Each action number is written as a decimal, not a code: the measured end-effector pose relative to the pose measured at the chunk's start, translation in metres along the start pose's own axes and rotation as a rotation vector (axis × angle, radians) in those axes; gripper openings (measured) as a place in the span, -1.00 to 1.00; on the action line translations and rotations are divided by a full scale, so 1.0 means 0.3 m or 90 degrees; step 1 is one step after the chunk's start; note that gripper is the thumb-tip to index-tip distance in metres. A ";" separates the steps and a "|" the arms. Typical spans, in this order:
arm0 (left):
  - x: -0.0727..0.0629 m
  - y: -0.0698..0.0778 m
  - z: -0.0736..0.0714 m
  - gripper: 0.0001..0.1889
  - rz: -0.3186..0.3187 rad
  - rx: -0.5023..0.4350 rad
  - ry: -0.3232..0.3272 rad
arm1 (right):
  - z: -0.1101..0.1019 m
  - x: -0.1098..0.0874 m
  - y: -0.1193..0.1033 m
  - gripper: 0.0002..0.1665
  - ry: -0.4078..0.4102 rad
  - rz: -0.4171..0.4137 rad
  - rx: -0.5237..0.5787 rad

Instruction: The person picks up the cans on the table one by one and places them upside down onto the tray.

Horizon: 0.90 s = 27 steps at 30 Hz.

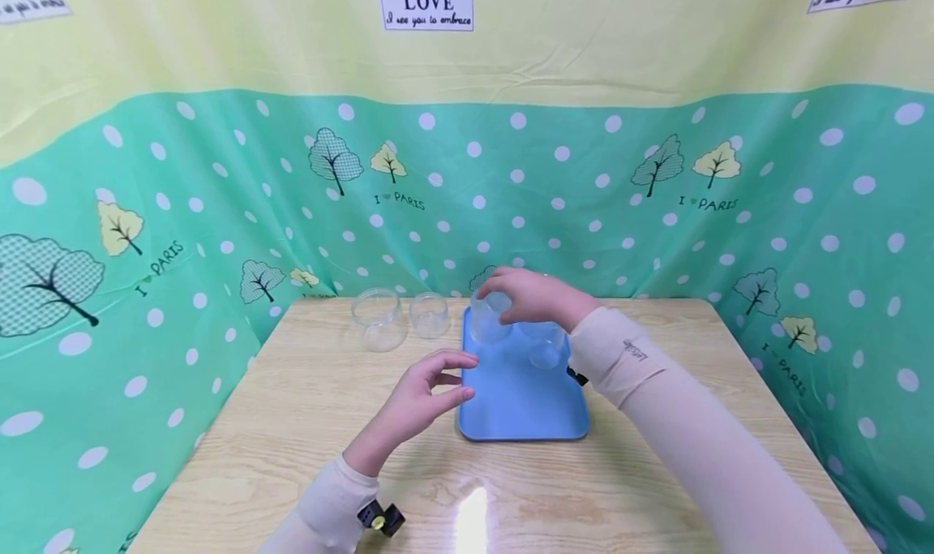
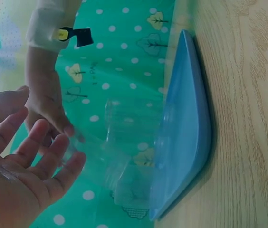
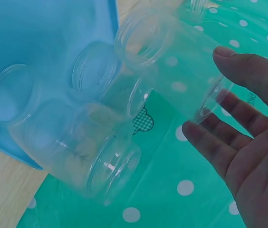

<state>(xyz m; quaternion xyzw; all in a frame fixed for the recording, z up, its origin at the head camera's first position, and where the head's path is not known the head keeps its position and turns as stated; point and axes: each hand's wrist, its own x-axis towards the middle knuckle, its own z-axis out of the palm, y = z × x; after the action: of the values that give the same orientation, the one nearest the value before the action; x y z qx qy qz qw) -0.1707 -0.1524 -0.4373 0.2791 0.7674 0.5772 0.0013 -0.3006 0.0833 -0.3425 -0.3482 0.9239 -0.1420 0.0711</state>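
My right hand (image 1: 531, 294) reaches over the back of the blue tray (image 1: 521, 412). Its thumb and fingertips pinch one end of a clear jar (image 3: 186, 71), which leans at a slant in the left wrist view. Two more clear jars stand on the tray: one jar (image 3: 62, 147) lies toward its right side, the other jar (image 3: 112, 88) is partly overlapped by the held one. Just left of the tray, my left hand (image 1: 423, 392) hovers with fingers spread and relaxed, holding nothing. See-through walls make the jars' outlines hard to separate in the head view.
On the wooden table, left of the tray, stand a wider clear jar (image 1: 379, 320) and a smaller clear jar (image 1: 429, 315). A green and yellow printed curtain (image 1: 511, 173) closes off the back and both sides. Bare wood (image 1: 292, 424) shows at the front left.
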 end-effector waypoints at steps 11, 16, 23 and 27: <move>0.000 0.005 0.003 -0.67 0.000 0.002 -0.005 | 0.023 0.016 -0.021 -0.42 -0.018 -0.002 -0.045; 0.001 0.005 0.003 -0.69 -0.004 0.001 -0.007 | 0.032 0.030 -0.021 -0.42 -0.028 -0.008 -0.062; 0.000 0.008 0.003 -0.68 -0.003 0.001 -0.009 | 0.043 0.037 -0.030 -0.42 -0.037 0.006 -0.075; 0.000 0.012 0.000 -0.68 0.005 0.008 -0.012 | 0.042 0.041 -0.036 -0.41 -0.046 0.006 -0.077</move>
<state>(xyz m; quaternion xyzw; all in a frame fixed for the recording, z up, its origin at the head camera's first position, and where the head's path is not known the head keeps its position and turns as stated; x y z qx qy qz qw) -0.1693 -0.1517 -0.4342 0.2877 0.7699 0.5696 0.0044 -0.3000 0.0647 -0.3515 -0.3525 0.9292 -0.0730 0.0838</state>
